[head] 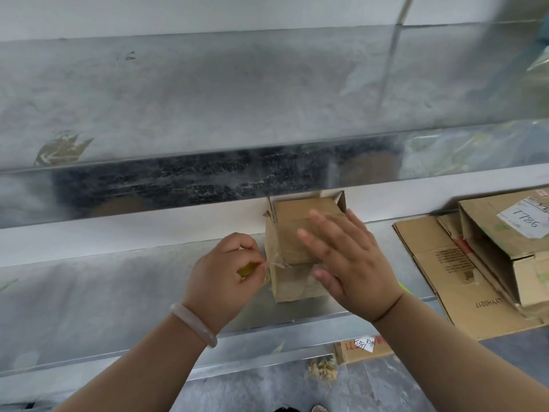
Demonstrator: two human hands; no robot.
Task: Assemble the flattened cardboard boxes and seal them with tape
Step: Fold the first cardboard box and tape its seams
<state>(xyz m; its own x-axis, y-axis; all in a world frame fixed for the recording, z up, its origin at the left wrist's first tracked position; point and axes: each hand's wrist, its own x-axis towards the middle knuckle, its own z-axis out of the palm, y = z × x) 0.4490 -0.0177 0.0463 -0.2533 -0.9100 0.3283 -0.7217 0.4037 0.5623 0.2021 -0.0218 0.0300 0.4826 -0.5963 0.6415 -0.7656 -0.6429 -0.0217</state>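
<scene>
A small brown cardboard box point(292, 281) stands on the metal bench point(118, 281), its top flaps folded down and one far flap still upright. My right hand point(347, 260) lies flat on the box top with straight fingers. Just left of the box, my left hand point(225, 272) grips a yellow tape dispenser point(248, 270), mostly hidden in the fist. A thin strand of clear tape point(274, 263) runs from the dispenser to the box's left edge.
Flattened cardboard sheets point(445, 269) lie on the bench to the right, with an opened box point(505, 242) bearing a white label on top of them. Another cardboard piece point(362, 347) and scraps lie on the floor below. A shiny metal wall rises behind the bench.
</scene>
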